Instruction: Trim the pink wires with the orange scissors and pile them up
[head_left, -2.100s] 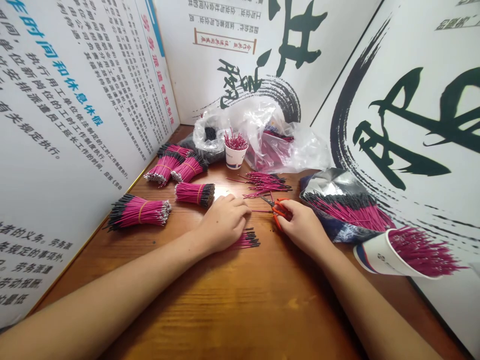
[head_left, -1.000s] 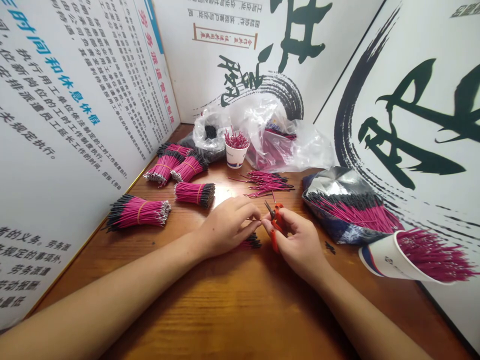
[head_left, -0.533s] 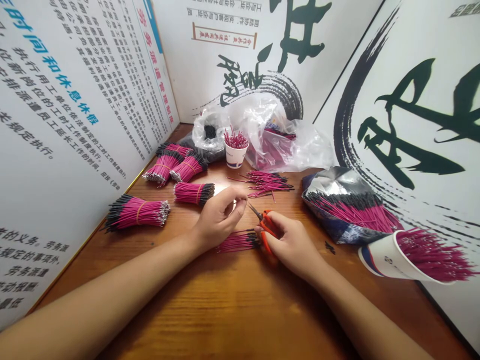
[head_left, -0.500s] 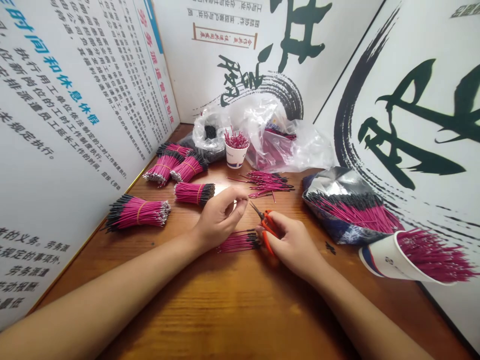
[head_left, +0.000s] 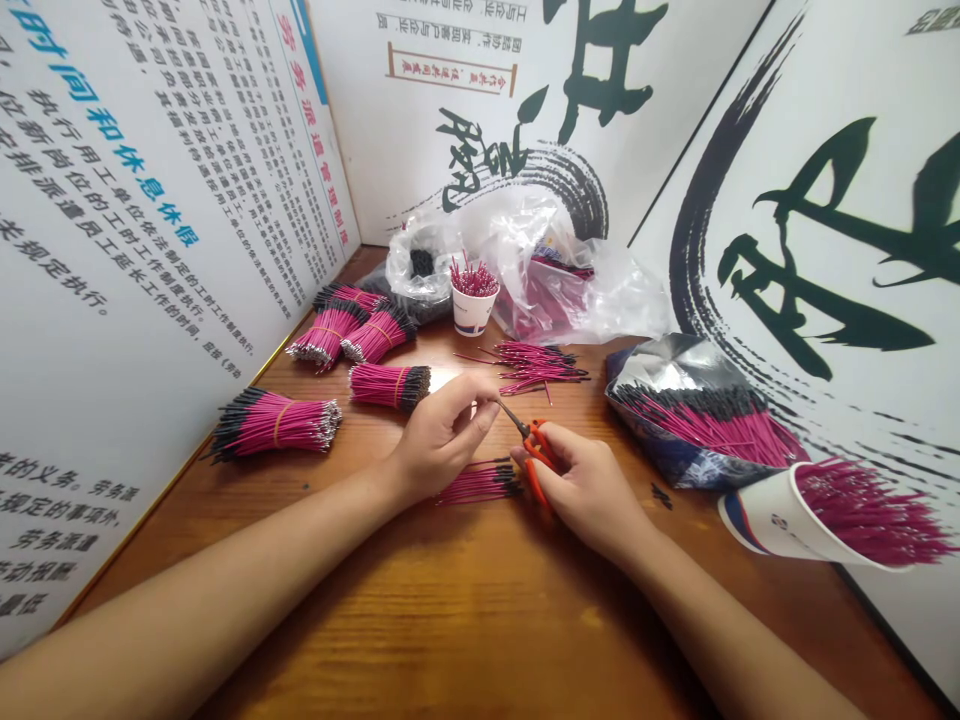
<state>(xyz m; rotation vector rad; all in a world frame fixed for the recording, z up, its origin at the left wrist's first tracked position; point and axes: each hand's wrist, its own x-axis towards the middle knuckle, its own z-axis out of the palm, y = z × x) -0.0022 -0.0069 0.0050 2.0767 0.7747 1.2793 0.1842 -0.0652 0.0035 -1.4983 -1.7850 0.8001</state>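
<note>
My left hand (head_left: pixel 442 430) is closed in a pinch, thumb against forefinger; whatever lies between the fingertips is too small to make out. Small scissors with orange handles (head_left: pixel 535 478) are gripped in my right hand (head_left: pixel 592 490). Their thin metal blades look closed, and the tips reach the left fingertips. Beneath both hands, a row of magenta wires with black ends (head_left: pixel 480 482) lies on the wooden table (head_left: pixel 480 610). Just beyond the hands is a loose pile of similar wires (head_left: pixel 536 365).
Several banded wire bundles (head_left: pixel 279 424) lie at the left. A paper cup of wires (head_left: pixel 473 312) stands at the back before clear plastic bags (head_left: pixel 592 300). To the right are an opened bag of wires (head_left: pixel 697 420) and a tipped cup (head_left: pixel 772 515). Printed panels (head_left: pixel 465 150) enclose the table.
The scissors' blades have come together, and their tips now meet the left fingertips. Both hands stay almost in place.
</note>
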